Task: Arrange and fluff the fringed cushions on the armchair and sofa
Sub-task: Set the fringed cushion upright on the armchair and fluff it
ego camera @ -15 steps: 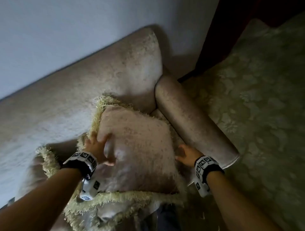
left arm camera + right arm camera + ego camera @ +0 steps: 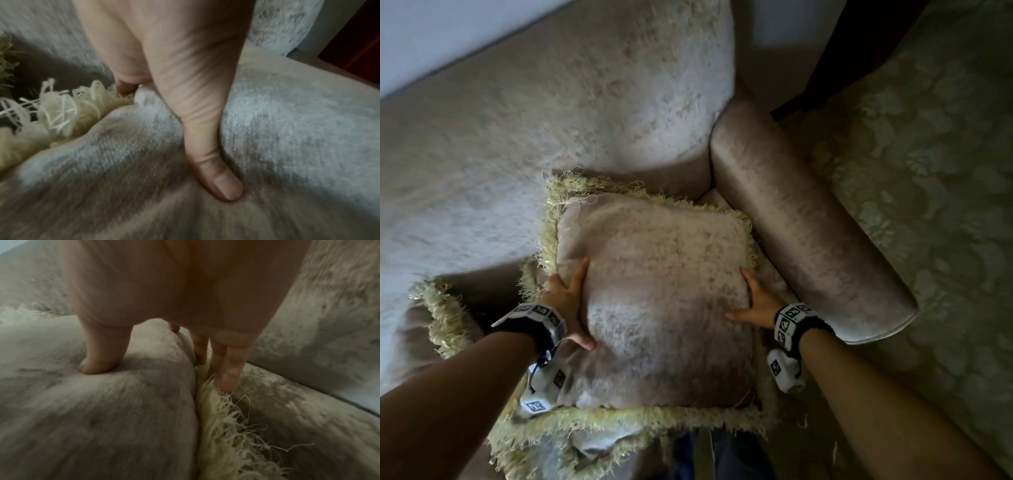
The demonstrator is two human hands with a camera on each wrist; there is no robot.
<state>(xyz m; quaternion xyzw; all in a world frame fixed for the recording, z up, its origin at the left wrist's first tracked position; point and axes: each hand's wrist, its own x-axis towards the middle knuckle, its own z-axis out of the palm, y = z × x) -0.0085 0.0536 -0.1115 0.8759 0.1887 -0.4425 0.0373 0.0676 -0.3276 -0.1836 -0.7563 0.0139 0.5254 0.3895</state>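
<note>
A beige cushion (image 2: 664,291) edged with pale yellow fringe (image 2: 592,185) lies in the sofa's corner, against the armrest (image 2: 801,219). My left hand (image 2: 571,301) grips its left side. The thumb (image 2: 218,183) digs into the cushion face (image 2: 287,129), and the fingers curl behind the edge by the fringe (image 2: 61,116). My right hand (image 2: 753,301) holds the right side. Its thumb (image 2: 98,363) presses on the cushion top (image 2: 102,418), and its fingers (image 2: 228,369) reach down into the fringe (image 2: 222,426).
The sofa back (image 2: 585,120) rises behind. A second fringed cushion (image 2: 599,442) lies under the near edge of the first, and another (image 2: 438,308) sits at the left. A patterned carpet (image 2: 928,205) and dark wooden furniture (image 2: 859,34) are on the right.
The cushion has turned from a tilt to sit squarer to the sofa back. My right hand has closed onto its right edge. My left hand stays at the left side.
</note>
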